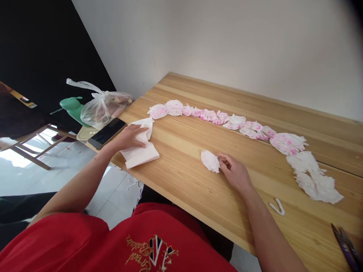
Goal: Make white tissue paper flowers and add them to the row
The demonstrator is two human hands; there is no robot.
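My left hand lies on a folded white tissue, with thumb and fingers spread apart over its rumpled upper part. At the middle of the table, my right hand has its curled fingers at the right edge of a small white ruffled tissue flower; the exact grip is partly hidden. Beyond both hands runs a curved row of crumpled tissue flowers, with a pink-tinged one at its left end, a larger pink-spotted one farther right and a white one at its right end.
A bent white strip lies beside my right forearm. Scissors are at the lower right. A black phone rests at the table's left edge, near a tied plastic bag and a green object. A wall borders the far side.
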